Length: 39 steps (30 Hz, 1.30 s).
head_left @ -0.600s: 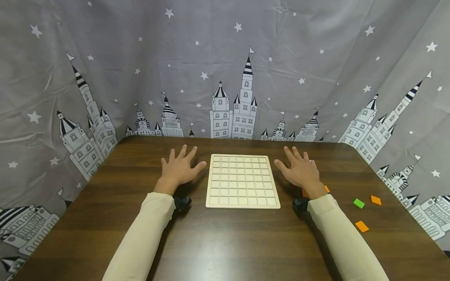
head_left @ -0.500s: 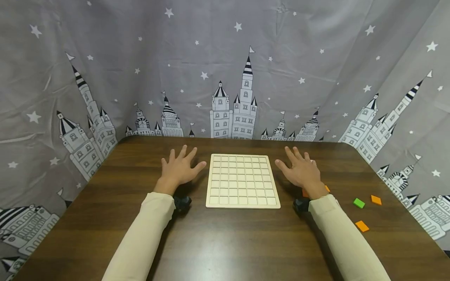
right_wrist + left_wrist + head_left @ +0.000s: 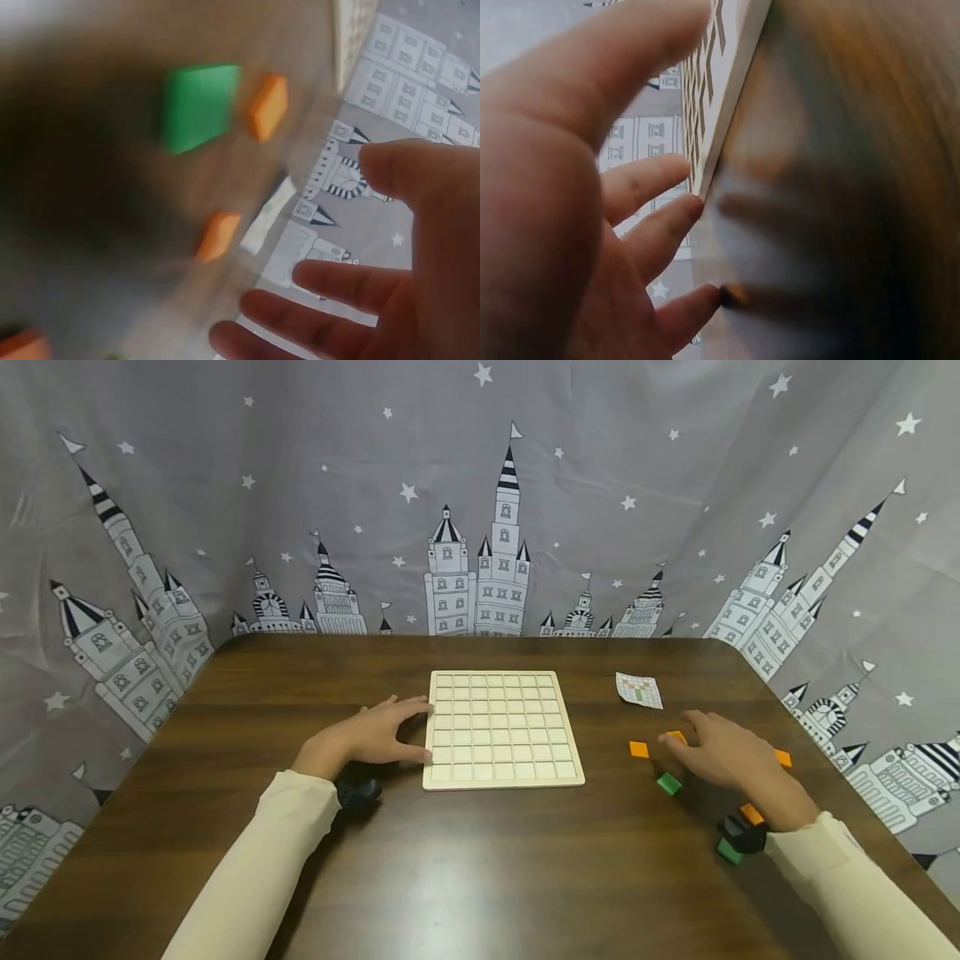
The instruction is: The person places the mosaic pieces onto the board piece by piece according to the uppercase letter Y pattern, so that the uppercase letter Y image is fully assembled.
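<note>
A pale wooden grid board [image 3: 502,727] with square cells lies flat on the table. My left hand [image 3: 375,733] is at its left edge, thumb and fingers spread; in the left wrist view the fingertips [image 3: 694,206] touch or nearly touch the board's side [image 3: 731,112]. Over the scattered tiles on the right hovers my right hand [image 3: 727,756], fingers loosely extended and holding nothing visible. Close to it lie a green tile [image 3: 669,783], an orange tile [image 3: 677,737] partly covered by the fingers, and another orange tile [image 3: 639,749]. The right wrist view shows a green tile [image 3: 201,109] below the hand.
A small paper card [image 3: 639,690] printed with a coloured grid lies behind the tiles. Near the right wrist are an orange tile [image 3: 752,813] and a green tile [image 3: 728,852]; one more orange tile [image 3: 783,758] sits further right. A grey castle-print curtain [image 3: 585,468] hangs behind the table.
My left hand has turned and come to the board's left edge. My right hand has moved right and nearer, over the tiles, uncovering the paper card. The head view has shifted slightly.
</note>
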{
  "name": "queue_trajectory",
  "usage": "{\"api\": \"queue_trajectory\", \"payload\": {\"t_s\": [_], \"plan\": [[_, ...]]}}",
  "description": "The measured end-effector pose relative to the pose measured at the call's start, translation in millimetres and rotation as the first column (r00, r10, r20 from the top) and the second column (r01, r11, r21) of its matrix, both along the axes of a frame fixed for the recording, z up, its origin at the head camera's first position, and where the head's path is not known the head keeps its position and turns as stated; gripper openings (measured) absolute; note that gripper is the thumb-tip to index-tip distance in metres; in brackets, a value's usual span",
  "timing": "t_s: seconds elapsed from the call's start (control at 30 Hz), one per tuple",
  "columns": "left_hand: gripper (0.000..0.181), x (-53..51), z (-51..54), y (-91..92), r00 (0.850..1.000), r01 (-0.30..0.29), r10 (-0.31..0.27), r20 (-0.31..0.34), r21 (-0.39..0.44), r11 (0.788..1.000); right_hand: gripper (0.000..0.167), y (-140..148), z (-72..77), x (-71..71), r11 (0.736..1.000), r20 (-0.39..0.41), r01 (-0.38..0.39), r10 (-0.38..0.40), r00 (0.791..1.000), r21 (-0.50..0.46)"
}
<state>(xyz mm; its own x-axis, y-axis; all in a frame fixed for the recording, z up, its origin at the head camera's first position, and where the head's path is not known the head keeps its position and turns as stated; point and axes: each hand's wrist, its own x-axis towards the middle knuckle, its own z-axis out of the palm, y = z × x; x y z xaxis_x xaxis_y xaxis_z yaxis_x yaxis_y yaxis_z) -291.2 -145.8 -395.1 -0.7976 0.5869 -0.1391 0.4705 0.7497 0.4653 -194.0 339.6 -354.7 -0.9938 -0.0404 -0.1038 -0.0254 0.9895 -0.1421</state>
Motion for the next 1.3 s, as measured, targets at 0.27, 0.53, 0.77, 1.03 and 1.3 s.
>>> {"api": "queue_trajectory", "payload": {"t_s": [0.27,0.53,0.77,1.03,1.3], "plan": [[0.084,2.6,-1.7,2.2,1.0,0.02,-0.02,0.009,0.007,1.0,0.047,27.2,-18.5,66.1,0.997,0.037,-0.06,0.062,0.997,-0.053],[0.085,1.6,-2.8,-2.5,0.999,0.012,-0.013,0.029,0.018,1.0,0.034,27.8,-36.0,84.2,0.994,-0.06,-0.063,0.058,0.996,-0.087],[0.086,4.1,-2.2,-2.7,0.999,0.018,-0.02,0.047,0.033,0.999,0.042,29.3,-31.5,98.9,0.995,0.061,-0.043,0.048,0.997,-0.087],[0.084,2.6,2.8,-1.7,0.999,0.012,-0.013,0.033,0.029,1.0,0.022,25.9,-29.7,104.8,0.992,0.068,-0.032,0.04,0.997,-0.118],[0.084,2.4,-2.9,-0.1,0.999,0.019,-0.02,0.043,0.032,0.999,0.025,13.9,-36.4,98.2,0.995,-0.08,-0.069,0.063,0.995,-0.078]]}}
